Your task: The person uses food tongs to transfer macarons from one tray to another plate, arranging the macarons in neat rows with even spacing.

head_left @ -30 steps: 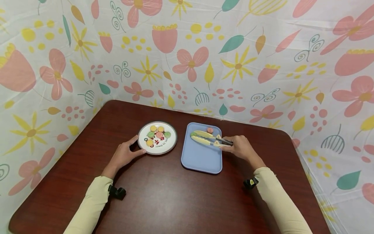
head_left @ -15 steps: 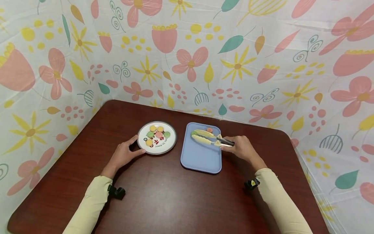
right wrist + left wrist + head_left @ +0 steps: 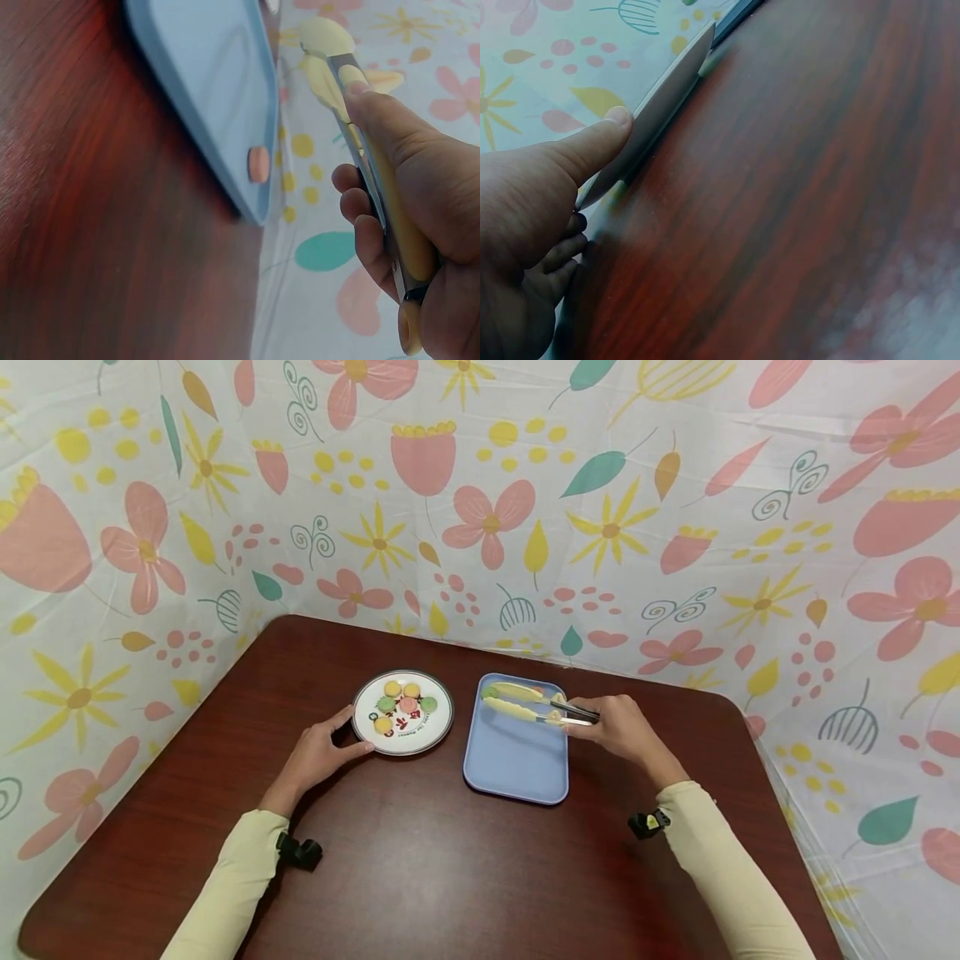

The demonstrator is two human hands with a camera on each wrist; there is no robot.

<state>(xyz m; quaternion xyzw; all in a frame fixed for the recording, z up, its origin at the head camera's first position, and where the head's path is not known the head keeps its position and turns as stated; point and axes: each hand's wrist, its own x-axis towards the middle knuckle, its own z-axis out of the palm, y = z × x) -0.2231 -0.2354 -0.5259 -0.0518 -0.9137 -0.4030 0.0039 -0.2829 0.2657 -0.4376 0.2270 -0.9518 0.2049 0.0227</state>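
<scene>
My right hand (image 3: 621, 725) grips a pair of kitchen tongs (image 3: 517, 708) with pale yellow heads, its thumb along one arm in the right wrist view. At the tips of the tongs is a green macaron (image 3: 489, 693), held above the blue tray (image 3: 517, 768). A pink macaron (image 3: 258, 164) lies in a corner of the tray, mostly hidden behind the tongs in the head view. My left hand (image 3: 318, 756) holds the left rim of a round white plate (image 3: 427, 735), thumb on the edge. Several yellow, green and pink macarons (image 3: 408, 705) sit on that plate.
The dark reddish wooden table (image 3: 420, 877) has rounded corners and carries plate and tray side by side with a narrow gap. A white cloth (image 3: 480, 518) printed with flowers hangs behind and along both sides of it.
The tongs have risen from the tray and shifted slightly left and away, carrying the green macaron between their tips. My left hand and the plate have stayed put.
</scene>
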